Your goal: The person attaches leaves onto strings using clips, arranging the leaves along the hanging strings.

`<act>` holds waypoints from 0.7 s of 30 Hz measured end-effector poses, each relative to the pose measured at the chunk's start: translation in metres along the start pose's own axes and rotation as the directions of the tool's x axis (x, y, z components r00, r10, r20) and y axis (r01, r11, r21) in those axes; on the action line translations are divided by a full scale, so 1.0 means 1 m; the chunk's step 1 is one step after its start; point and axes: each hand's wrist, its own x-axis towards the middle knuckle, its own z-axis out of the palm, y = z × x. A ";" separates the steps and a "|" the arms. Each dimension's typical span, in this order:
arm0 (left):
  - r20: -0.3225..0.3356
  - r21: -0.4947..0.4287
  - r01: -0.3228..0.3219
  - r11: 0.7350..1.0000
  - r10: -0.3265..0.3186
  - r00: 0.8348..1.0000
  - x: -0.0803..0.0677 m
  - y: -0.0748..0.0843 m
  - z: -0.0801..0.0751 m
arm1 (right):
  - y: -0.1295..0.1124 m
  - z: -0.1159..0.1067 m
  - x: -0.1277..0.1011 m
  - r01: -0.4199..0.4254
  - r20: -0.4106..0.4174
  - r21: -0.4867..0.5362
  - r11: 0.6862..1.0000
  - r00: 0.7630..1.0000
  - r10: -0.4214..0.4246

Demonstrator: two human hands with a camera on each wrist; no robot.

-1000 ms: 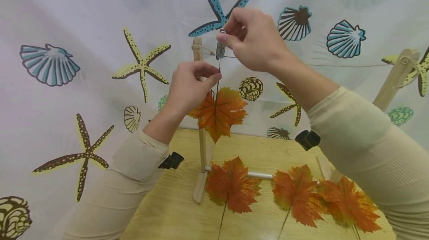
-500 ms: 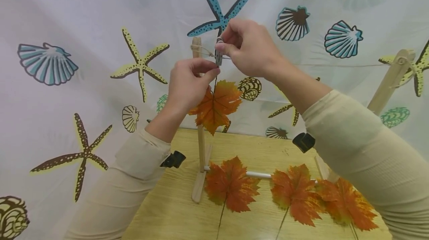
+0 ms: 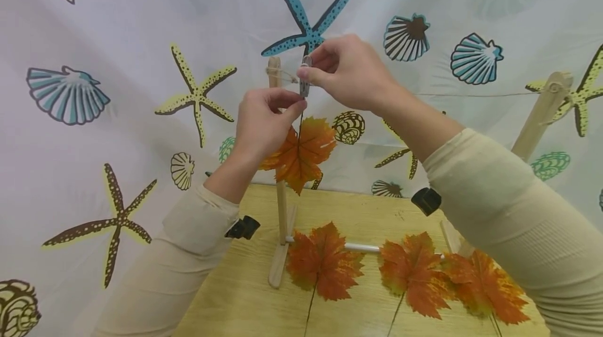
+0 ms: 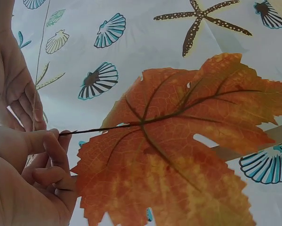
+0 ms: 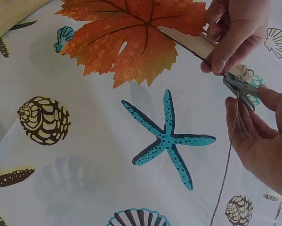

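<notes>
My left hand (image 3: 264, 125) pinches the thin dark stem (image 4: 100, 129) of an orange artificial maple leaf (image 3: 303, 151), which hangs below the fingers. Just above, my right hand (image 3: 353, 72) holds a small grey metal clothespin (image 5: 242, 87) between thumb and fingers. The clip's nose is at the twine (image 5: 225, 169) and right beside the left fingertips, at the upper end of the stem. In the right wrist view the twine runs down from the clip. Whether its jaws grip the stem cannot be made out.
The twine spans between a left wooden post (image 3: 282, 211) and a right wooden post (image 3: 542, 117). A white rod (image 3: 363, 247) joins their bases. On the yellow wood-grain table (image 3: 226, 290) lie a left leaf (image 3: 325, 261), a middle leaf (image 3: 414, 274) and a right leaf (image 3: 487, 287). Behind hangs a shell-print curtain (image 3: 141, 7).
My right hand has come down with the clothespin, from well above the left fingertips to right against them. The held leaf has risen slightly and shifted a little left.
</notes>
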 end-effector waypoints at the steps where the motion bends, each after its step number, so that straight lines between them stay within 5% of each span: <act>1: 0.001 0.004 0.001 1.000 -0.001 1.000 0.000 -0.001 0.000 | 0.001 0.000 0.000 -0.002 0.002 0.002 1.000 1.000 0.002; 21: 0.106 0.031 0.019 0.999 -0.022 0.994 -0.008 -0.016 -0.007 | 0.012 0.006 0.000 0.027 0.021 0.011 1.000 0.999 -0.027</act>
